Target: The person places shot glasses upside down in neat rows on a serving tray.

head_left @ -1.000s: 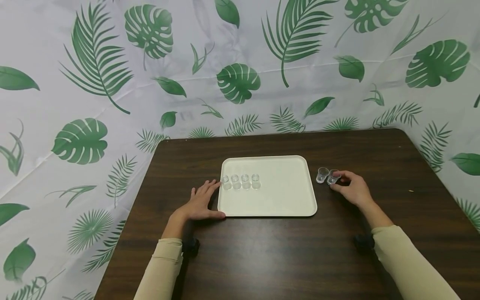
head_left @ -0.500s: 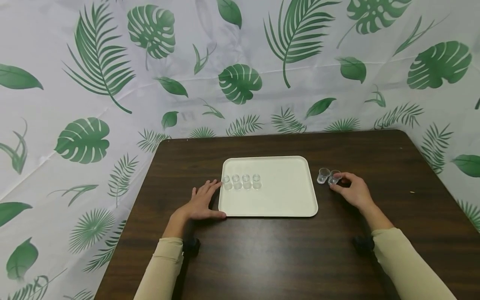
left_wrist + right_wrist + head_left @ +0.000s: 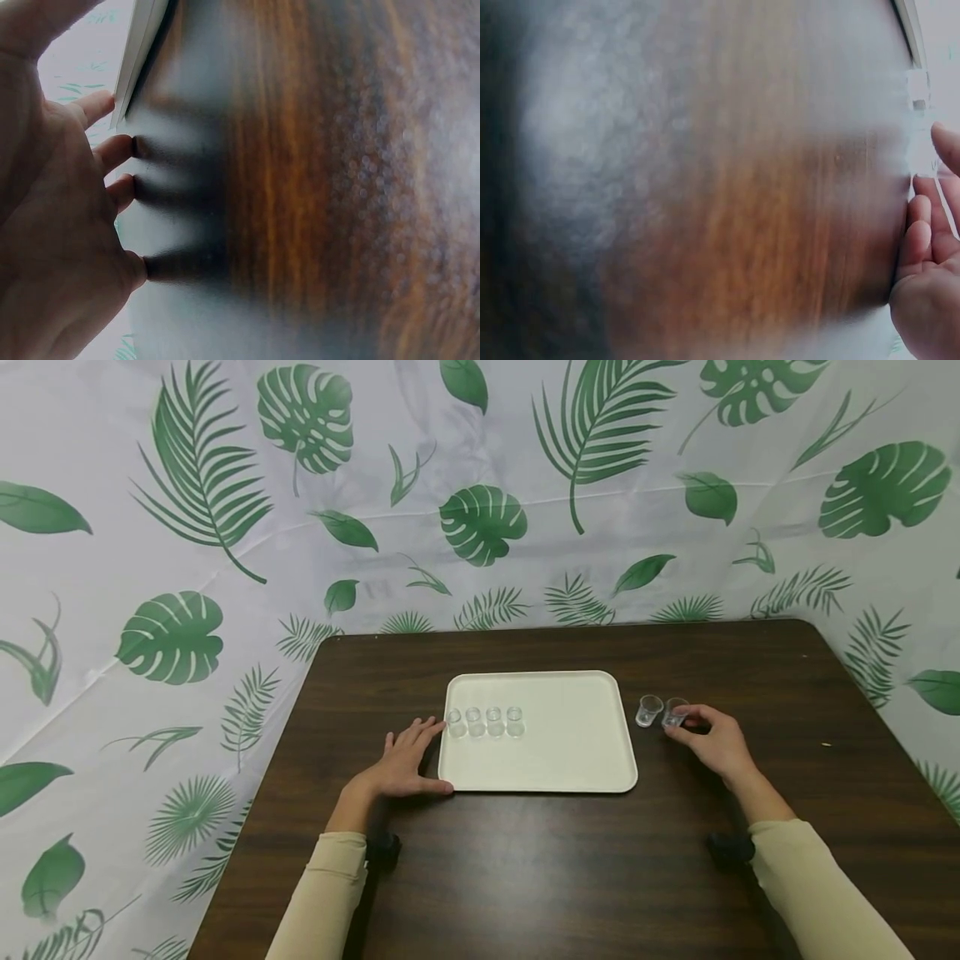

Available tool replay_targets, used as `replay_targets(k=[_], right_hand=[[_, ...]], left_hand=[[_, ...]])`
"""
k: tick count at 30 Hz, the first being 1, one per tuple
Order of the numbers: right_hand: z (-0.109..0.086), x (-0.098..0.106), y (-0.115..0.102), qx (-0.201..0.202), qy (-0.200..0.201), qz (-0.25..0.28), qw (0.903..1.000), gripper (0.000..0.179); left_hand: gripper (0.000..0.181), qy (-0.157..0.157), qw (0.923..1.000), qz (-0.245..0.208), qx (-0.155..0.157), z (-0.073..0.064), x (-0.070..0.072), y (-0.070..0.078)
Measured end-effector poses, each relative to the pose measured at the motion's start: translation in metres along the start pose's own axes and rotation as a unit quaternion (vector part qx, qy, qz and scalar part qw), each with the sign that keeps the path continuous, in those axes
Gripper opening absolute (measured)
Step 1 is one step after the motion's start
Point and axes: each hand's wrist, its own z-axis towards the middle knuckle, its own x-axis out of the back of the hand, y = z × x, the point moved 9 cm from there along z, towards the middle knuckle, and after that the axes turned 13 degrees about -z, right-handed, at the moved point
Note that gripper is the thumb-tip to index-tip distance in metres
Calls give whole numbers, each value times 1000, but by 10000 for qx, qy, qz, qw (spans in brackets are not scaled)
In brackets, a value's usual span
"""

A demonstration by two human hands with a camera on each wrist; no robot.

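In the head view a cream tray [image 3: 573, 735] lies on the dark wooden table. Near its left end several small clear glass jars [image 3: 495, 723] stand in a row. My left hand [image 3: 401, 766] is spread at the tray's left end, thumb at the near corner and index fingertip at the left rim; the left wrist view shows the other fingertips down on the table. Right of the tray, my right hand [image 3: 716, 743] pinches a small clear cup [image 3: 672, 713] between thumb and fingers. A matching clear cup [image 3: 648, 711] stands just left of it, a narrow gap between them.
The brown wooden table [image 3: 525, 877] reaches back to a white cloth [image 3: 405, 552] printed with green leaves. A tiny pale fleck [image 3: 826, 744] lies on the table to the right of my right hand.
My right hand has shifted slightly right with the pinched cup, so the cup now stands a little apart from its neighbour. My left hand stays in place at the tray.
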Motion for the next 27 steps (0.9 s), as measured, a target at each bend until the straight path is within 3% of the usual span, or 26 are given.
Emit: replay_targets(k=[7,11,14,17,23,25,27], right_hand=[[-1,6,1,8,224,302,9993,47],[-2,9,4,-245,167,903,9955,45],[-2,10,9,-613,-66,1485,9870,42],[-2,13,10,-890,-228,2316,9685,38],[-2,22,5,-1037,-110,3960,9123,33],[-1,27,-2,-984,1,4242,9002,31],[0,32,-10,-884,136,4340,8965,31]], left_hand=[[107,9,10000,54,-12,-1,1,1],[107,8,10000,74,1,-1,2,1],[107,8,10000,63,13,0,2,0],[108,20,10000,50,29,0,2,-1],[108,28,10000,57,37,0,2,-1],[107,27,10000,65,43,0,1,-1],[107,22,10000,54,47,0,1,-1]])
